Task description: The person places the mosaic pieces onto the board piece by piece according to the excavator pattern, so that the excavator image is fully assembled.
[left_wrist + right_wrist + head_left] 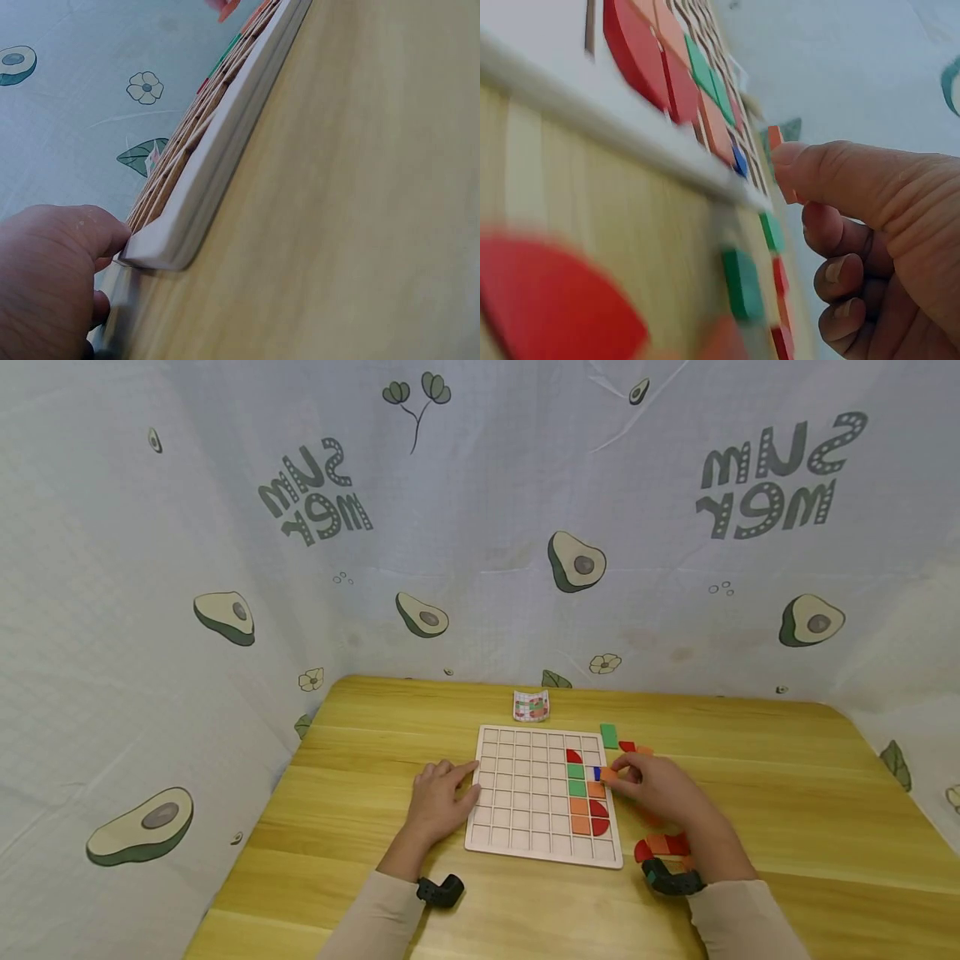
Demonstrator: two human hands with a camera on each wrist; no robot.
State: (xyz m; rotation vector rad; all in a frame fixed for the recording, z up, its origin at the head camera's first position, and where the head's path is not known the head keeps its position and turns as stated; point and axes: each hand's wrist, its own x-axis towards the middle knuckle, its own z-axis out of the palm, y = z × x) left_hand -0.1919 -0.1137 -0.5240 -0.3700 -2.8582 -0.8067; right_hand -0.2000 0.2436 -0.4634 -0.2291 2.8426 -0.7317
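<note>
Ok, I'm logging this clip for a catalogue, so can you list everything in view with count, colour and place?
Grid board: one, pale wood, middle of the table.
Pieces set in the board: green, orange and red, with one blue, all in its right columns.
Held piece: one, orange, at the board's right edge.
Loose pieces: a green one beyond the board's far right corner; red and orange ones near the right wrist.
Pattern card: one, multicoloured, behind the board.
Table: one, yellow wood.
Backdrop cloth: white, avocado print, around the table.
Left hand: rests against the board's left edge.
Right hand: pinches the held piece.
</note>
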